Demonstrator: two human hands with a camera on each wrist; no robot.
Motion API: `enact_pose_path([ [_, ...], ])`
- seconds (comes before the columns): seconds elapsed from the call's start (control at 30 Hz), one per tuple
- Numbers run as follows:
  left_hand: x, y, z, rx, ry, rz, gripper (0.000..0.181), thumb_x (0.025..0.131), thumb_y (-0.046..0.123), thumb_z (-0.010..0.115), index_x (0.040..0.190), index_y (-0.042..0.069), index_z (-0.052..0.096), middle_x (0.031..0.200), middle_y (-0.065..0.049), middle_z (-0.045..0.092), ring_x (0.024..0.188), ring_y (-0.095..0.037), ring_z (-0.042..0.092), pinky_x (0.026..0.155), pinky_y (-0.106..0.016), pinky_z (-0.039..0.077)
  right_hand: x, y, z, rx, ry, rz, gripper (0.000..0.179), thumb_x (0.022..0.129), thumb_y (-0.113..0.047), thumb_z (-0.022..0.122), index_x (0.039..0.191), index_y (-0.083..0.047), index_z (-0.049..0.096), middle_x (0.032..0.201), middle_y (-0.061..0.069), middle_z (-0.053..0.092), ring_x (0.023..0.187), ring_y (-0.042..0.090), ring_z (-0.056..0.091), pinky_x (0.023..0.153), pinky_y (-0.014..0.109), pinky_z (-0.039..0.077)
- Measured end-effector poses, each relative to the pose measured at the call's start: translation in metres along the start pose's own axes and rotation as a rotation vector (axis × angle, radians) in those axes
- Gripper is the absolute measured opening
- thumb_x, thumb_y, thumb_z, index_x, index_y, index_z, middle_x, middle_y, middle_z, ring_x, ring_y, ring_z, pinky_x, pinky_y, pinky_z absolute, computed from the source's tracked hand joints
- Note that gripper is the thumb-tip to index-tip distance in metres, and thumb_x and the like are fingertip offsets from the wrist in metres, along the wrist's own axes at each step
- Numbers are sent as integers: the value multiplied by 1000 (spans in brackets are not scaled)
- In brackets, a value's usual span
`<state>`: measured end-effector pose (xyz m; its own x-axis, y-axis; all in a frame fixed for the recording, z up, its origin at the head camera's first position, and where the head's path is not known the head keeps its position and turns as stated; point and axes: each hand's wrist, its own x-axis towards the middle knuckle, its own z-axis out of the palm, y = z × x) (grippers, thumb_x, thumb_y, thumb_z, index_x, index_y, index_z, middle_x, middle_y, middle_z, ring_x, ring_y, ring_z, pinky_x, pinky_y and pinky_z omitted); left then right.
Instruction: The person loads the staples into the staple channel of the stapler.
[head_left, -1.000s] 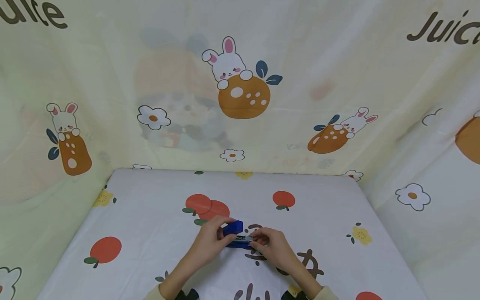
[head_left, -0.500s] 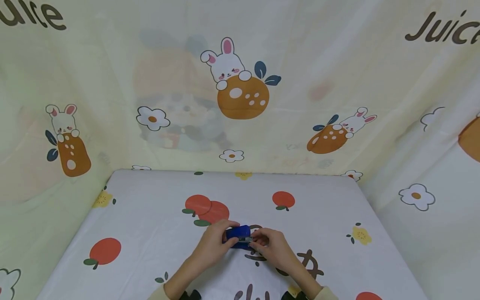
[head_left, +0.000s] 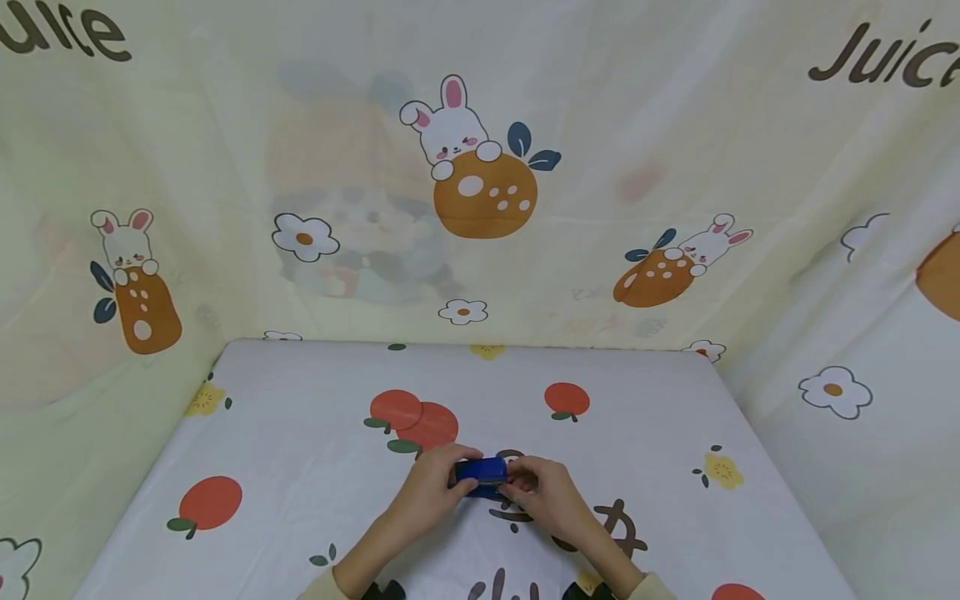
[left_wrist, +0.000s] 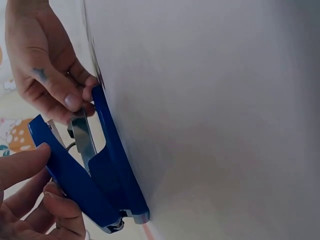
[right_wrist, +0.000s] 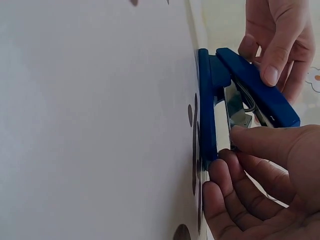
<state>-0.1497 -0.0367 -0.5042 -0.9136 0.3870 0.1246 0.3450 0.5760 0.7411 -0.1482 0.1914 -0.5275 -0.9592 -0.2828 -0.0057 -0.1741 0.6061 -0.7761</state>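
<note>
A blue stapler (head_left: 483, 470) rests on the table, its top cover (left_wrist: 75, 180) raised at an angle above the metal magazine (left_wrist: 84, 134). My left hand (head_left: 431, 490) grips the cover from both sides, thumb on the near side, as the left wrist view shows. At the stapler's front end, the thumb and fingers of my right hand (head_left: 549, 493) pinch the tip of the magazine. The base (right_wrist: 206, 112) lies along the tabletop in the right wrist view, with a gap between it and the magazine. Fingertips hide the very end of the magazine.
A white cloth printed with fruit and flowers covers the table (head_left: 300, 467). Hanging cream fabric (head_left: 570, 275) with rabbit prints encloses the back and both sides. Black wrist straps (head_left: 384, 590) show at the bottom edge.
My left hand has lowered the stapler's cover and shifted slightly right, so in the head view the cover now hides most of the magazine. My right hand has stayed in place.
</note>
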Motion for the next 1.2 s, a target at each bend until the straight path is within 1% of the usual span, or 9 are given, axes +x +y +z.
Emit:
enact_pose_path([
  [0.2, 1, 0, 2, 11, -2, -6, 31, 95, 11, 80, 125, 8, 74, 114, -6, 77, 89, -11, 54, 77, -22, 43, -1, 1, 0, 0, 0, -10, 17, 94, -11, 80, 110, -6, 77, 95, 1, 75, 80, 4, 64, 72, 16, 57],
  [0.33, 2, 0, 3, 24, -4, 3, 31, 94, 10, 80, 125, 8, 75, 113, -7, 77, 89, -11, 54, 76, -22, 44, 0, 1, 0, 2, 1, -11, 17, 94, -10, 80, 111, -6, 76, 96, 2, 76, 80, 5, 65, 72, 16, 57],
  [0.47, 2, 0, 4, 37, -8, 13, 31, 94, 8, 80, 124, 8, 75, 112, -7, 78, 88, -10, 54, 76, -22, 44, 0, 1, 0, 5, 2, -4, 18, 94, -10, 79, 111, -6, 76, 97, 2, 76, 81, 6, 66, 72, 16, 57],
  [0.67, 1, 1, 3, 34, -14, 7, 31, 93, 7, 80, 124, 7, 75, 106, -6, 77, 84, -9, 53, 73, -20, 43, 0, 0, 1, -1, 6, -8, 18, 94, -9, 79, 112, -5, 76, 98, 2, 77, 81, 5, 66, 72, 16, 57],
  [0.97, 2, -1, 5, 57, -23, 46, 30, 93, 3, 78, 123, 5, 76, 115, -9, 79, 90, -12, 60, 77, -23, 50, 0, 2, 2, 11, -1, 0, 19, 94, -6, 79, 113, -5, 76, 99, 4, 77, 82, 7, 66, 72, 15, 57],
  [1.2, 1, 1, 4, 61, -29, 41, 31, 93, 3, 78, 124, 5, 75, 115, -9, 78, 90, -12, 60, 77, -24, 51, 0, 2, 2, 15, -4, 1, 19, 94, -5, 79, 113, -4, 76, 99, 4, 77, 82, 7, 66, 72, 15, 58],
])
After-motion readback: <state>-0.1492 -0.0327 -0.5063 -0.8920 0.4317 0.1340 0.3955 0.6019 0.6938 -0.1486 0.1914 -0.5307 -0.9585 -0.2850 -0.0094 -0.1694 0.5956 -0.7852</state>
